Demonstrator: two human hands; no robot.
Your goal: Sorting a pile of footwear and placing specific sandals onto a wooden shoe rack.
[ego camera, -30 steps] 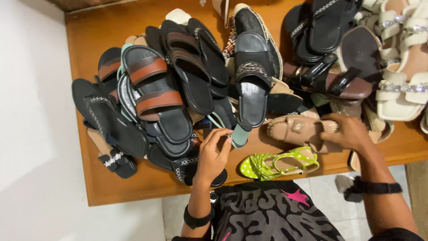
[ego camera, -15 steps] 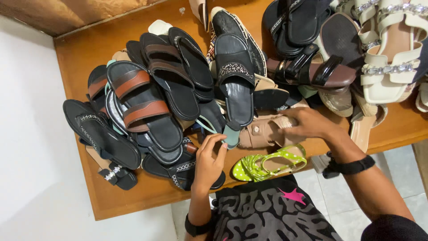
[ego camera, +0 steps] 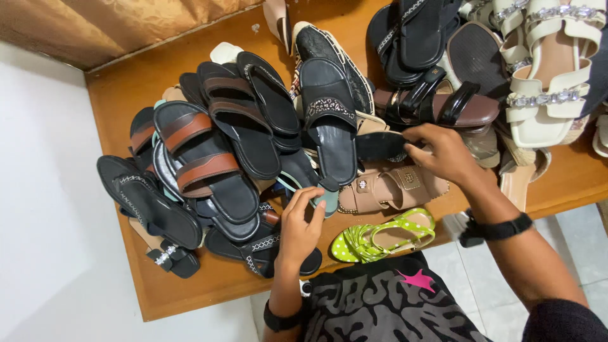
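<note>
— Nearest to you, what's at the table's [ego camera: 190, 297] front edge?

— A lime-green spotted sandal [ego camera: 383, 235] lies on its side there, right of your left hand [ego camera: 299, 225].

— What is that left hand doing?

— Your fingers are loosely curled, half open, their tips touching the teal edge of a sandal [ego camera: 304, 187] poking out from the pile. They close on nothing that I can see.

— And your right hand [ego camera: 443, 152]?

— It's a little farther in, above the tan buckled sandal [ego camera: 389, 187]. You're pinching a black shoe sole [ego camera: 379, 145] between thumb and fingers, a firm grip on its right end, the sole held just over the tan sandal.

— Farther back?

— Left, a heap of black and brown-strapped slides [ego camera: 202, 158]. At the far right, cream jewelled sandals [ego camera: 548, 82] lie beside black ones [ego camera: 411, 31].
</note>
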